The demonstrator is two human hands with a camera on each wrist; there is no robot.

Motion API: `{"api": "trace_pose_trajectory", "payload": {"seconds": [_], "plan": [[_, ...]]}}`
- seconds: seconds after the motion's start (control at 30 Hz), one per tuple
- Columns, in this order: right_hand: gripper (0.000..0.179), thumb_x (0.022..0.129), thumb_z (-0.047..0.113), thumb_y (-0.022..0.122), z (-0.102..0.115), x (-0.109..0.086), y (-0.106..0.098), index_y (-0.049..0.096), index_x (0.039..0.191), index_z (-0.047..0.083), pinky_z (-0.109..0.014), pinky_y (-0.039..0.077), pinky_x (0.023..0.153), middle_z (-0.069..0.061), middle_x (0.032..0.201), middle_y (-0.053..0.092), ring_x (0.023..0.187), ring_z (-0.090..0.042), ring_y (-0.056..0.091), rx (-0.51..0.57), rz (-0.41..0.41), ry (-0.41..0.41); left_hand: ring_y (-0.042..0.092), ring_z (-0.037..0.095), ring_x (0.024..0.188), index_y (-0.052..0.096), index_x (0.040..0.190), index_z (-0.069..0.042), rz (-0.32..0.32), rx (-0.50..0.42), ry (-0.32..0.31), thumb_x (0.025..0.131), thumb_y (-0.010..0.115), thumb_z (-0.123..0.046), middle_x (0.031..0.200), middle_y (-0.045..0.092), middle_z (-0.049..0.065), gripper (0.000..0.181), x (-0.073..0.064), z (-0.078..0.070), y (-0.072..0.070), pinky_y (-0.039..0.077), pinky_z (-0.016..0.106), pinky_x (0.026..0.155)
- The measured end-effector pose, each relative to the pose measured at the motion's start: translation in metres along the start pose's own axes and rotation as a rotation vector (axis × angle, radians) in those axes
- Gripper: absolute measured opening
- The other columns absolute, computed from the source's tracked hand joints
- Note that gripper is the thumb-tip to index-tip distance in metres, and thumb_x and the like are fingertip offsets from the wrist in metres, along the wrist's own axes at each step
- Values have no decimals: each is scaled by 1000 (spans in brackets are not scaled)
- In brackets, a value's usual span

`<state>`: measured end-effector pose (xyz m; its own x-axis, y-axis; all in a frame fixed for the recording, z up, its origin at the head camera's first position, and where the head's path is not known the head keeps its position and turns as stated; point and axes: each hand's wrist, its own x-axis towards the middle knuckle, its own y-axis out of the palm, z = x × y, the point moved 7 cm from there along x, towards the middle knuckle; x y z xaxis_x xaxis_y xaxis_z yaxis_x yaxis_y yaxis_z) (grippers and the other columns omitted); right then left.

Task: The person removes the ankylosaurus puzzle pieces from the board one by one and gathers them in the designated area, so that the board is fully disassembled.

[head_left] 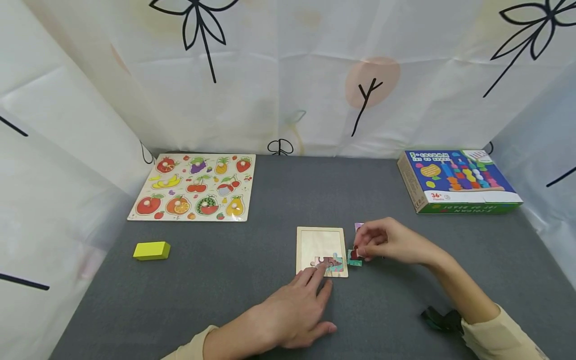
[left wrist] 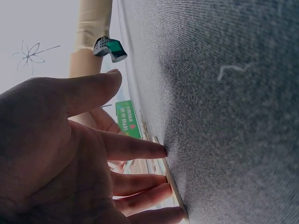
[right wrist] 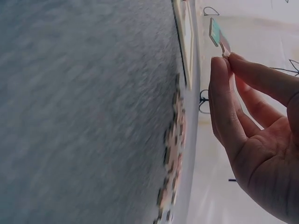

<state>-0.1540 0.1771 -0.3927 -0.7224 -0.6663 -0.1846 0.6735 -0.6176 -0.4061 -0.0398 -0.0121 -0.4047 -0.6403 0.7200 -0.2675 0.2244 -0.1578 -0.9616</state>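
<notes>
Soft, even light fills the head view, with the white cloth (head_left: 288, 100) pale and bright behind the table's (head_left: 225, 270) far edge. A faint, diffuse shadow lies below the right hand (head_left: 393, 242). A small glint shows on the fruit board (head_left: 186, 176) near the far left corner. The left wrist view leaves the left hand (left wrist: 60, 149) dim against washed-out white; the right blurs table and puzzle pieces (right wrist: 173, 149).

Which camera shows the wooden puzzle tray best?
The head view: it shows nearly the whole wooden puzzle tray from above, though the left hand hides a bit. The left wrist view shows mostly just its edge; the right wrist view, only a slanted part.
</notes>
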Motion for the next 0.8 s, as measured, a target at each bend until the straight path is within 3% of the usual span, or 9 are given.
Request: {"api": "trace_pose_trajectory", "payload": {"seconds": [0.47, 0.8], "plan": [[12, 101, 3, 73, -15, -17, 0, 75, 111, -3, -24, 63, 71, -10, 95, 78, 77, -5, 70, -83, 14, 17, 34, 25, 162, 52, 160, -13, 20, -25, 2, 106, 49, -72, 180, 25, 14, 80, 2, 1, 0, 33, 35, 133], [13, 100, -1, 71, -21, -21, 1, 75, 112, -5, -25, 63, 71, -11, 96, 79, 79, -3, 71, -75, 5, 40, 34, 25, 162, 52, 160, -13, 17, -19, 3, 106, 48, -72, 179, 27, 14, 80, 1, 1, 0, 34, 35, 133]]}}
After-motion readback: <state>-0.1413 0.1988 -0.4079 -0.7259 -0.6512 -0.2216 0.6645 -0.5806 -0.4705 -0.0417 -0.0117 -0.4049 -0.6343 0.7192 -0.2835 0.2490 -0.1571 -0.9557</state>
